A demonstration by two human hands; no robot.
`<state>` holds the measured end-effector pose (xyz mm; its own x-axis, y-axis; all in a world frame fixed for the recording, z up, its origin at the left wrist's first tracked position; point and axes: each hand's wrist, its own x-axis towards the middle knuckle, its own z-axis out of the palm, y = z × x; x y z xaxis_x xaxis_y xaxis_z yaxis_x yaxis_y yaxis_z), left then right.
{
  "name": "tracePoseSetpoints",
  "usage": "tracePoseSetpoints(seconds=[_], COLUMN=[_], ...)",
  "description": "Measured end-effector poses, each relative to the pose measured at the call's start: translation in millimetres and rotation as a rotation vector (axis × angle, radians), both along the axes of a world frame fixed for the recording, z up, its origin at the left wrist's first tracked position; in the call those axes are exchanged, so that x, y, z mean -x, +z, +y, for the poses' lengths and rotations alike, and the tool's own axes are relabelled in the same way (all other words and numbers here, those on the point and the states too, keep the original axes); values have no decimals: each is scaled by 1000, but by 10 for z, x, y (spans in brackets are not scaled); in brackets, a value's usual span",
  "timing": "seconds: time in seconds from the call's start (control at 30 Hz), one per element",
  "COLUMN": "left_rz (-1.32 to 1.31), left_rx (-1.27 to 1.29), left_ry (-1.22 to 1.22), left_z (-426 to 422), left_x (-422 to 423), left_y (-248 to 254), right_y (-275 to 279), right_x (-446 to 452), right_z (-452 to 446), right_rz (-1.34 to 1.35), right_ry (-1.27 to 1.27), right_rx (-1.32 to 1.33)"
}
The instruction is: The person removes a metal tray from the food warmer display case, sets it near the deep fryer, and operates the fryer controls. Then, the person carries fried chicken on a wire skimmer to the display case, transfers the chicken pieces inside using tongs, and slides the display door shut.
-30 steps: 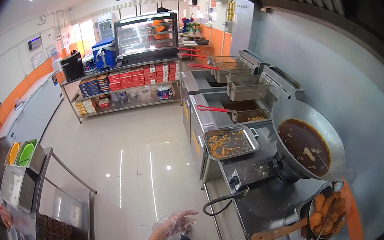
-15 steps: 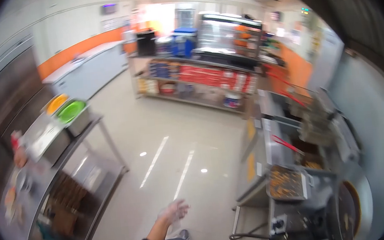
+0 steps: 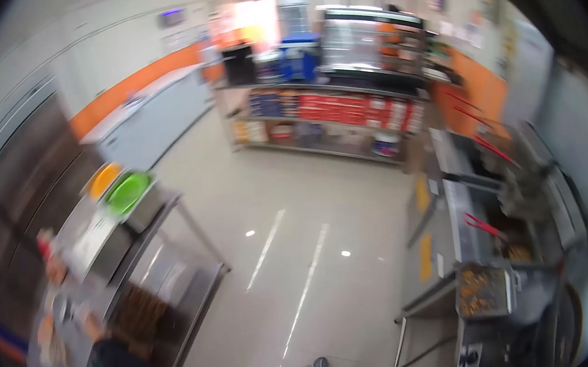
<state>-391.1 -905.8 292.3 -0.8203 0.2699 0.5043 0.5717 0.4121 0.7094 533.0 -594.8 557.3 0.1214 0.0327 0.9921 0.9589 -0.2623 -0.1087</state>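
Observation:
My left hand [image 3: 92, 326], smeared by motion, reaches over the steel table [image 3: 129, 251] on the left, with a dark sleeve behind it. Nearest to it is a small round metal container [image 3: 62, 307]; I cannot tell whether the two touch. Just left of that lie blurred orange and pale items [image 3: 52, 348], too unclear to name. Farther along the table stands a bottle-like object with a red top [image 3: 46, 245]. My right hand is out of view.
Steel pans with a green bowl [image 3: 128, 194] and an orange bowl [image 3: 104, 180] sit at the table's far end. Fryers with red-handled baskets [image 3: 483, 224] and a tray of fried pieces [image 3: 483, 292] line the right. A shelf of red boxes [image 3: 333, 110] stands ahead.
My left hand has moved from above the floor in the middle to the steel table on the left. The scene has shifted rightward in view as my head turned left.

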Motion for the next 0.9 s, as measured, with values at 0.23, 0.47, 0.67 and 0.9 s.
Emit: tracePoseSetpoints(seconds=[0.23, 0.47, 0.67, 0.9], left_rz=[-459, -1424, -722, -1557], left_rx=[-687, 759, 888, 606], left_ry=[72, -370, -1089, -679], left_z=[644, 1518, 2587, 3495], left_x=[-904, -2530, -3821, -4403], left_y=[-553, -2188, -2897, -2808], right_y=[-30, -129, -508, -895], right_x=[-194, -128, 46, 702], right_z=[-329, -428, -155, 565], right_rz=[22, 130, 355, 925], right_ry=[-195, -314, 175, 651], right_rx=[36, -30, -242, 134])
